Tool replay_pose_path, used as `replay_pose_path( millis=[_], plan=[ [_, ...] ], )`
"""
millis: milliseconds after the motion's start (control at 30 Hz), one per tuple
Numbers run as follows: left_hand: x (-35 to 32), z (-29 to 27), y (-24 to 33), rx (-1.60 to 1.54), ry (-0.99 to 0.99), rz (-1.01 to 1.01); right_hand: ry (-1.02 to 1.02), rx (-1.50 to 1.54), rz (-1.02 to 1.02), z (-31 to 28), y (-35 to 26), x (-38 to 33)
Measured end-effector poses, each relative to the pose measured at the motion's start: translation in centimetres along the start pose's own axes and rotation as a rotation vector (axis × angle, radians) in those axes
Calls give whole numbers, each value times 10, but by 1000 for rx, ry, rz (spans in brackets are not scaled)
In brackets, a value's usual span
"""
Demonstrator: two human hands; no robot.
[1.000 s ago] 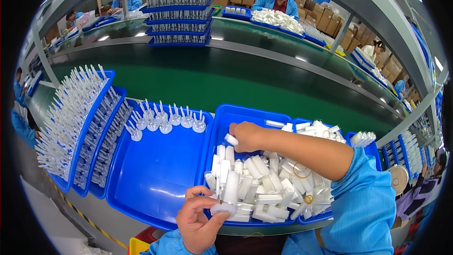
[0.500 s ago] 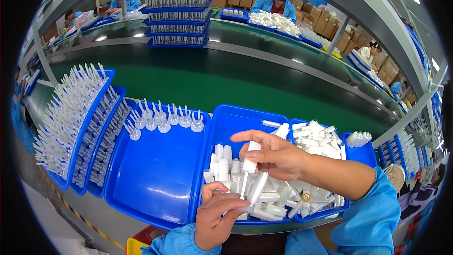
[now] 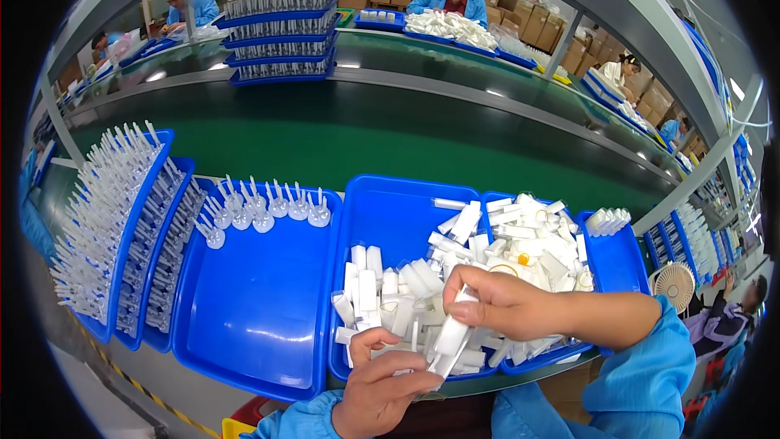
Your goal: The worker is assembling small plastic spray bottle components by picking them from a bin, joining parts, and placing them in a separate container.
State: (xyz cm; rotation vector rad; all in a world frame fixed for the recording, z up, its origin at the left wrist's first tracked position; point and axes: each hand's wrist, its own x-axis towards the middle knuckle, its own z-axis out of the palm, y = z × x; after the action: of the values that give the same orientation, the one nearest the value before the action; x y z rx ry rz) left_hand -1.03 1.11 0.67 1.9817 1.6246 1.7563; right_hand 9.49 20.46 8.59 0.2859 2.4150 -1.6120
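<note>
My left hand (image 3: 380, 397) is closed in a pinch low over the near edge of the middle blue tray (image 3: 398, 195). Between its fingertips is a clear plastic piece (image 3: 439, 384), mostly hidden by the fingers. A thin white stick (image 3: 415, 335) rises just above these fingers. My right hand (image 3: 502, 302) is closed around a white block-shaped plastic part (image 3: 452, 336), tilted, its lower end close to the left fingertips. Whether the two parts touch I cannot tell. Many similar white blocks (image 3: 367, 289) lie in the tray beneath both hands.
Left of it, a blue tray (image 3: 244, 309) holds a row of clear-based pieces with white sticks (image 3: 260, 213) along its far side. Stacked trays (image 3: 150, 236) packed with such pieces stand farther left. A second tray of white parts (image 3: 536, 244) is at right. Beyond runs a green conveyor (image 3: 325, 130).
My right hand has moved down with the white block, bringing it against or near the left fingertips. My left hand stays low, still pinching. The whole view has shifted slightly.
</note>
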Motion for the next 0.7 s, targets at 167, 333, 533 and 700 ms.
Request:
replay_pose_path(
  millis=[167,333,533,700],
  plan=[
    [1,9,11,-62,179,-228,-37,-136,-276,17,-1,-5],
    [-10,7,-5,-128,160,-287,-124,-223,-280,-26,7,36],
    [0,3,0,-387,313,-336,216,-1205,298,-104,74,120],
    [-1,-8,9,-225,328,-444,177,-995,-46,-90,80,140]
  ],
)
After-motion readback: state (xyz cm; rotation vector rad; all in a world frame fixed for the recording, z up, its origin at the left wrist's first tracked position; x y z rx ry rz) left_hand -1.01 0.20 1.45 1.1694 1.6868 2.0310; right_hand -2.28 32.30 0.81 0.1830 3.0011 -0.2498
